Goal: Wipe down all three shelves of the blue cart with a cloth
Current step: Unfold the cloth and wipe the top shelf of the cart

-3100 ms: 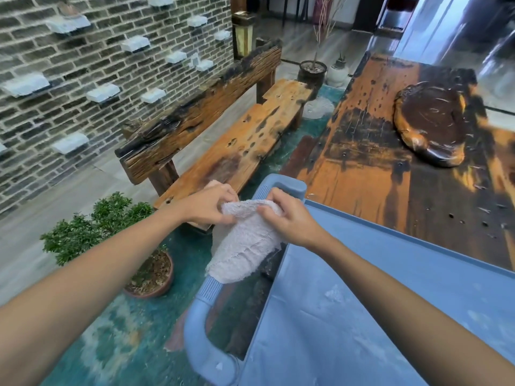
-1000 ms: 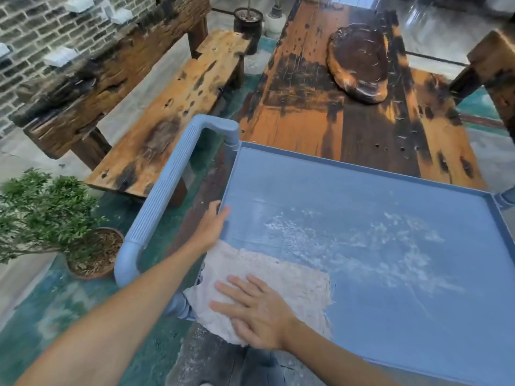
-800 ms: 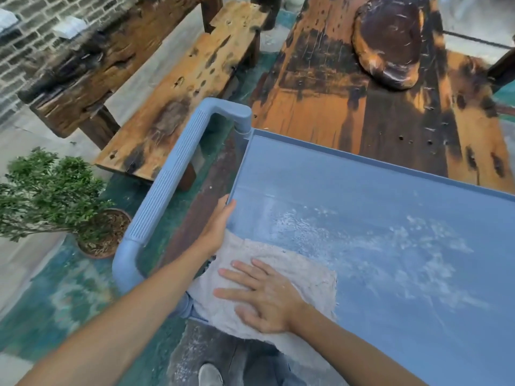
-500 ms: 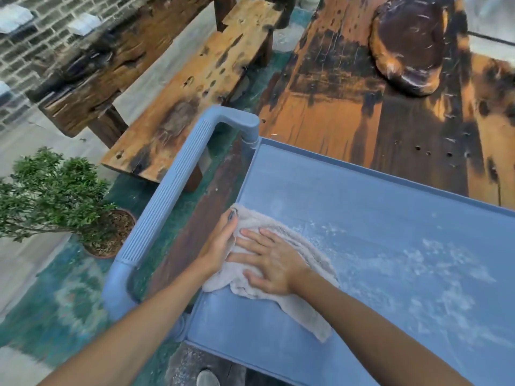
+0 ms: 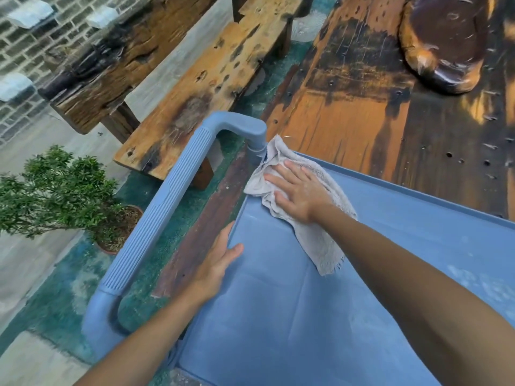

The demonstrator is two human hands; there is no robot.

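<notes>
The blue cart's top shelf (image 5: 278, 316) fills the lower right of the head view, with pale dusty smears toward its right side. A crumpled off-white cloth (image 5: 315, 232) lies in the shelf's far left corner, bunched against the corner post. My right hand (image 5: 295, 193) presses flat on the cloth with fingers spread. My left hand (image 5: 217, 263) grips the shelf's left rim, thumb on the inside. The cart's ribbed blue handle (image 5: 164, 215) runs along the left. The lower shelves are hidden.
A dark wooden table (image 5: 376, 112) with a brown carved slab (image 5: 446, 43) stands right behind the cart. A wooden bench (image 5: 200, 79) is at the left, a potted green shrub (image 5: 55, 190) beside the handle, and a brick wall beyond.
My right hand has pushed the cloth from the near left corner up to the far left corner. My left hand left the cloth and now holds the shelf's left rim.
</notes>
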